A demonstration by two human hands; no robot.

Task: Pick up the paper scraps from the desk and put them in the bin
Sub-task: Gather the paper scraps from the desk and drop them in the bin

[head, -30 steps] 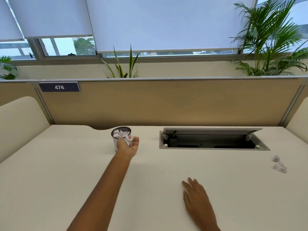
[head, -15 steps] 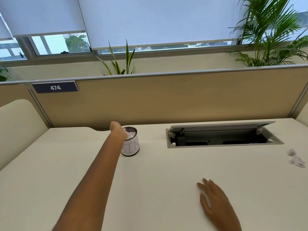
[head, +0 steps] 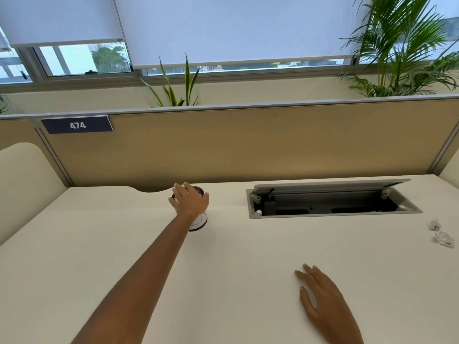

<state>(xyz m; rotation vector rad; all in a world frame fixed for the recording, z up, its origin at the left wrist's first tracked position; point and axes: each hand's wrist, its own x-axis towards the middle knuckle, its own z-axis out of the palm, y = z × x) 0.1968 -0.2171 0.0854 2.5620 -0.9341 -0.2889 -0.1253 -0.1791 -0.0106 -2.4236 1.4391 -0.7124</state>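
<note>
A small white bin (head: 200, 222) with a dark rim stands at the back middle of the cream desk (head: 99, 256). My left hand (head: 190, 202) is stretched out over the bin's mouth, palm down with fingers spread, hiding most of the bin and its contents; nothing shows in the hand. Two crumpled paper scraps lie on the desk at the far right: one (head: 434, 225) further back, the other (head: 444, 239) just in front of it. My right hand (head: 320, 294) rests flat on the desk near the front, fingers apart, holding nothing.
An open cable tray (head: 332, 202) with a raised grey lid is sunk into the desk behind my right hand. A tan partition (head: 248, 145) labelled 474 closes off the back. A cream side panel (head: 22, 180) stands on the left.
My left hand, which held scraps at the bin's edge, now lies open over the bin's mouth. The view has shifted left and closer. My right hand stays flat on the desk.
</note>
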